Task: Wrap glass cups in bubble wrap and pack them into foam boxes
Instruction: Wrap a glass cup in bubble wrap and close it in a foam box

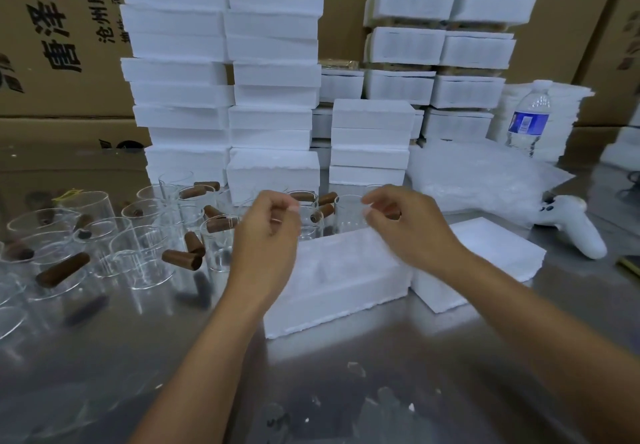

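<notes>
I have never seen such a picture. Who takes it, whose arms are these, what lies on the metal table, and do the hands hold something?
There is no machine here: a person works with bare hands, and the one picture comes from a camera worn on the head, looking forward and down. The left hand and the right hand hover with curled fingers above an open white foam box on the metal table. Whether they pinch anything I cannot tell; that part is blurred. At the left stand many clear glass cups, with brown cylindrical pieces among them. Behind rise stacks of closed white foam boxes; at the right are a heap of clear bubble wrap, a white game controller and a plastic water bottle.
</notes>
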